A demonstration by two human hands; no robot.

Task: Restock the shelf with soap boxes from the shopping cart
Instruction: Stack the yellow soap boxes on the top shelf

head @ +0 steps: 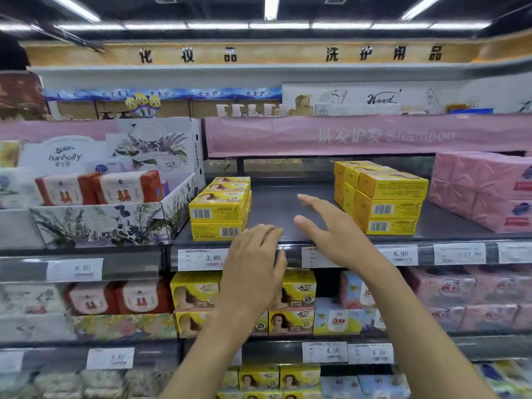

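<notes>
**Yellow boxes on a dark grey shelf**

The rectangular yellow cardboard soap boxes have white barcode panels with black bars on their ends, and a brown-haired portrait on top. The dark grey metal shelf board is plain. The long pale pink banner bears faint white lettering. The pink wrapped packs show blue-violet marks. The white cardboard display tray is printed with purple flowers and green leaves. It holds red-and-white wrapped soap packs with red characters.

Print on soap boxes, perhaps illegible
</notes>
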